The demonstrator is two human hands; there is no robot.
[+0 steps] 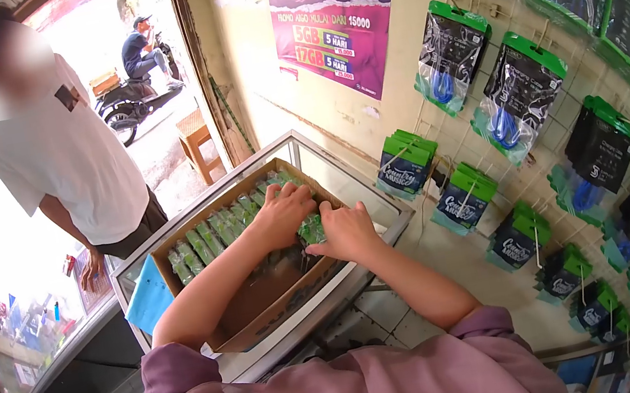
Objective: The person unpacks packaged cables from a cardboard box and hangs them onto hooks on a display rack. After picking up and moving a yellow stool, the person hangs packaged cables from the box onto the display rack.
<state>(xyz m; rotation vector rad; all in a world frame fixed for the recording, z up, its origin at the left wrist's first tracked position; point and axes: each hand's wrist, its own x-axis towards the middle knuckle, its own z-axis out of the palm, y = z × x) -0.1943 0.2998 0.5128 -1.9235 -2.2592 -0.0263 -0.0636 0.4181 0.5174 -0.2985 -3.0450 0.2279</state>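
A long cardboard box (pixel 255 313) on the glass counter holds a row of clear plastic packets (pixel 209 237) with green parts, standing on edge. My left hand (pixel 285 216) lies over the far right end of the row, its fingers bent around the top of the packets there. Close beside it, my right hand (pixel 346 233) reaches over the box's right wall. Its fingers are curled on a green packet (pixel 311 230) at that end, the fingertips partly hidden. Brown cardboard shows along the near side of the box's inside.
A light blue sheet (pixel 147 295) sticks out at the box's left. The glass counter (pixel 390 221) has a metal edge. A person in a white shirt (pixel 81 169) stands across it. Packaged accessories (pixel 461 197) hang on a wall rack at right; a wooden stool (pixel 195 137) stands outside.
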